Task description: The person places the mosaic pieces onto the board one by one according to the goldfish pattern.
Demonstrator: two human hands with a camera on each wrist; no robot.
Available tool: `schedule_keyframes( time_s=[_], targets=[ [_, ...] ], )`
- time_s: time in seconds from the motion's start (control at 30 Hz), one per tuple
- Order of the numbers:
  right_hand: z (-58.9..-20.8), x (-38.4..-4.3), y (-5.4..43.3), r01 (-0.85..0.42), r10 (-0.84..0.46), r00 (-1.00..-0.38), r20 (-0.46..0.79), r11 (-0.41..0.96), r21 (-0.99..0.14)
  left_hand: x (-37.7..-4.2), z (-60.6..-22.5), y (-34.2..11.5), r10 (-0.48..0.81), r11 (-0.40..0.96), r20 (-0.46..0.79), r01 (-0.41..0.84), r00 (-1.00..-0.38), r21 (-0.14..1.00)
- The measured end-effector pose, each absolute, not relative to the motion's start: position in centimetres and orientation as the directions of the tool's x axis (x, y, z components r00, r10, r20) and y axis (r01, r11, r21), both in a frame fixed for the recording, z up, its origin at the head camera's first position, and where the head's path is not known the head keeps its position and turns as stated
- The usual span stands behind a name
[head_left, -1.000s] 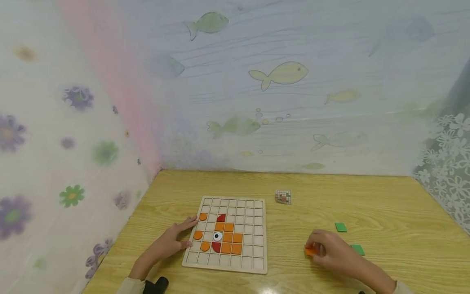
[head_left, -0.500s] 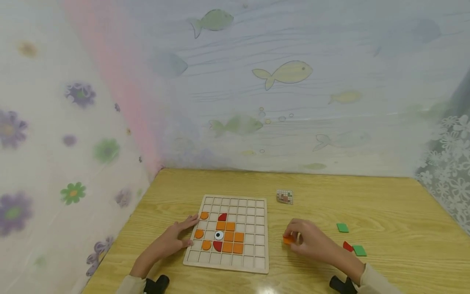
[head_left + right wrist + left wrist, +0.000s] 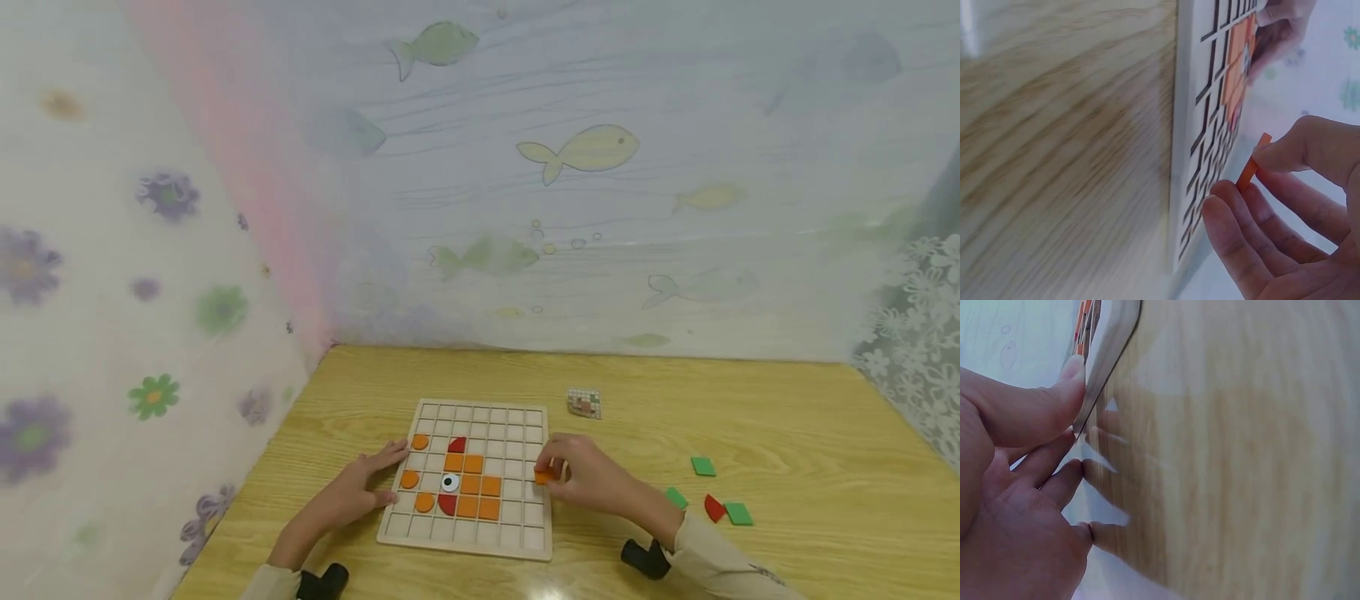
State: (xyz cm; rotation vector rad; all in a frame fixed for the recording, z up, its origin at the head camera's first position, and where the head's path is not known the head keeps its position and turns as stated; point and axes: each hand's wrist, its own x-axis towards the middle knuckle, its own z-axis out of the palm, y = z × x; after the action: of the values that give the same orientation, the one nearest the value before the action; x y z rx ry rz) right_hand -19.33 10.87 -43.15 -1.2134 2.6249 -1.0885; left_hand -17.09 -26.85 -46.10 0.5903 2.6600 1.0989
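Note:
My right hand (image 3: 588, 475) pinches a thin orange tile (image 3: 1250, 172) between thumb and fingers at the right edge of a wooden grid board (image 3: 519, 537). My left hand (image 3: 348, 492) rests at the board's left edge, its fingers spread; the left wrist view has the thumb (image 3: 1063, 400) against the board's rim. In the grid lie several orange squares (image 3: 471, 484), orange discs (image 3: 409, 479), two red quarter-round pieces, the upper one (image 3: 457, 445) and the lower one (image 3: 447, 504), and a white eye piece (image 3: 450, 482).
Right of the board lie green tiles (image 3: 702, 467) and a red piece (image 3: 715, 508), partly near my right forearm. A small patterned card (image 3: 584, 403) is behind the board. A wall with printed fish (image 3: 600, 148) closes off the table's (image 3: 787, 417) far side.
My right hand has carried the orange tile leftward from the table's right part to the board's edge. A red piece and another green tile now show behind it. My left hand stays put.

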Motion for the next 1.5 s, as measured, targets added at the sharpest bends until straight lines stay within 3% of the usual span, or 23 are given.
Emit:
schedule_keyframes(
  time_s=[0.73,1.5],
  targets=[
    [-44.7,-21.9,6.8,-0.659,-0.683,-0.683,0.259,0.422,-0.623,-17.2,-46.6,-26.9,0.421,0.654,-0.037,0.276,-0.906,0.704],
    [-46.1,-22.4,4.4,-0.587,-0.65,-0.73,0.212,0.437,-0.682,-17.1,-46.3,-26.7,0.422,0.654,-0.018,0.29,-0.907,0.699]
  ],
)
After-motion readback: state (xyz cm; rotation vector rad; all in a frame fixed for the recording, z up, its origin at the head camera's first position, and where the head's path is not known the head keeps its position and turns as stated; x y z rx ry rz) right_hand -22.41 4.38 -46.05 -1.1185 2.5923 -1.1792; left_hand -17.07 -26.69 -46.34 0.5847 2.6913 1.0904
